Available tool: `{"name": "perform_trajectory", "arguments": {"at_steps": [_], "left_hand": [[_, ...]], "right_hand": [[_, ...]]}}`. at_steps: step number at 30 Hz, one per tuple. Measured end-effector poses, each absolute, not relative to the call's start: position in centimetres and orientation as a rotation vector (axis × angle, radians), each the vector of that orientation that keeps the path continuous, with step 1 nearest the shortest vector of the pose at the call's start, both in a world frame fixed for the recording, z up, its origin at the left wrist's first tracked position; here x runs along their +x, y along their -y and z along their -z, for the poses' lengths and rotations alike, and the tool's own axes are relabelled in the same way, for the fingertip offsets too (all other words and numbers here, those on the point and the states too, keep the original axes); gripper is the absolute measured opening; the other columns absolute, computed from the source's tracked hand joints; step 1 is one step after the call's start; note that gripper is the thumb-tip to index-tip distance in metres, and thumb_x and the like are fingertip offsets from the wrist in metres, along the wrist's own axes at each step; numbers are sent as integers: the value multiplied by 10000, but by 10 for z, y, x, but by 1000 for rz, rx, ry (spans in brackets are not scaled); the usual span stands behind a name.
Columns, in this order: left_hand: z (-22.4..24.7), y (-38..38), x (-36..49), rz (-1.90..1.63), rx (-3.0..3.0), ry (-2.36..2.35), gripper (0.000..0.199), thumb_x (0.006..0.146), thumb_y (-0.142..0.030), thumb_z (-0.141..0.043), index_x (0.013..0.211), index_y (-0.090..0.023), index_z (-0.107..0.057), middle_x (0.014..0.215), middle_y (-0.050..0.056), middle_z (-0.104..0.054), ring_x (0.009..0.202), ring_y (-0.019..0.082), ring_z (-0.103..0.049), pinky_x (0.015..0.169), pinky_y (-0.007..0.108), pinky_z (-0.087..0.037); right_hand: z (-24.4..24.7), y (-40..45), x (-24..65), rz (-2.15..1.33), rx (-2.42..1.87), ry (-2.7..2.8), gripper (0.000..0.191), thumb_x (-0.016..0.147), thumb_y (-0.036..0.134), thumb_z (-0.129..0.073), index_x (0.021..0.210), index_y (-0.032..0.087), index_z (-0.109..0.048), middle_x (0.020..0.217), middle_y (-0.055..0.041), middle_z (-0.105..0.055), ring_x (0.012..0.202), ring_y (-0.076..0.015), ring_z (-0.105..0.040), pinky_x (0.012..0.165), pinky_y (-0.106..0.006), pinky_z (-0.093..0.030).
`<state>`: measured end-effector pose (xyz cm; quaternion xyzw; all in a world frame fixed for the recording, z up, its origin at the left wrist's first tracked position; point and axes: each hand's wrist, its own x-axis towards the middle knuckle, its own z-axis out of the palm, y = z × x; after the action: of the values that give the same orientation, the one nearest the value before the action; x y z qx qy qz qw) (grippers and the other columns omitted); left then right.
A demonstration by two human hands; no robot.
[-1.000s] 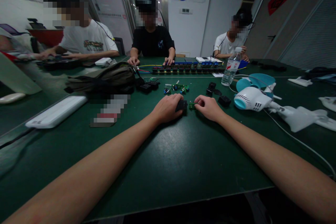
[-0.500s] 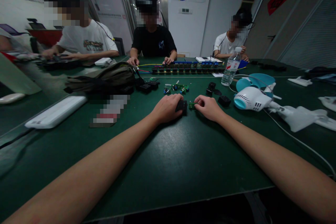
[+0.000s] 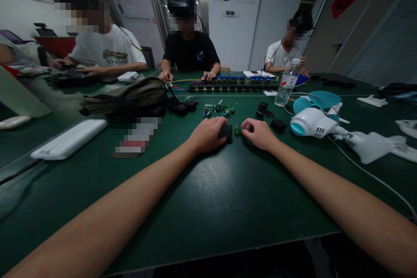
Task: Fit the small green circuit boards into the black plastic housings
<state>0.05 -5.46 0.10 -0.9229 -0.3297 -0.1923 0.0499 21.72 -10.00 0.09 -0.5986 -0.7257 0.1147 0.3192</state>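
My left hand [image 3: 208, 134] is closed round a small black case [image 3: 226, 131], whose right end sticks out beyond the fingers. Just right of it, my right hand [image 3: 258, 134] pinches a small green circuit board [image 3: 238, 131] between thumb and fingers. A narrow gap separates the board from the case. Several loose green circuit boards [image 3: 220, 107] with blue parts lie on the dark green table [image 3: 208, 208] beyond my left hand. Behind my right hand sits a black block [image 3: 278, 125], with more black pieces [image 3: 261, 110] farther back.
A white and teal fan [image 3: 312, 122] lies at the right with its cable, near a water bottle [image 3: 287, 83]. At the left are a dark bag [image 3: 127, 97] and a white power strip [image 3: 71, 139]. Three people sit across, beyond a row of modules [image 3: 231, 87].
Both my hands hold the same place and grip. Across the table at the left, a person's hands have shifted slightly.
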Motion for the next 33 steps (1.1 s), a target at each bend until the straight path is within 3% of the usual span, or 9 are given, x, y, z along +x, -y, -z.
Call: {"name": "perform_trajectory", "arguments": {"at_steps": [13,33], "left_hand": [[0,54,1,565,-2805,995,316,825,-299,-611,1104,-198,-503,1068,87,-672,984,260,-644,847,366,-467],[-2,55,1,548,-2795,994,333,834,-334,-618,1118,-196,-511,1074,95,-674,984,275,-645,834,377,-473]], "right_hand": [[-4,103,216,-258,-1549,1908,72,751,134,-656,722,181,-609,639,29,-610,590,-113,-538,601,-231,-387],[-6,106,212,-227,-1428,1857,60,754,166,-630,726,191,-584,639,23,-608,588,-123,-548,601,-237,-414]]}}
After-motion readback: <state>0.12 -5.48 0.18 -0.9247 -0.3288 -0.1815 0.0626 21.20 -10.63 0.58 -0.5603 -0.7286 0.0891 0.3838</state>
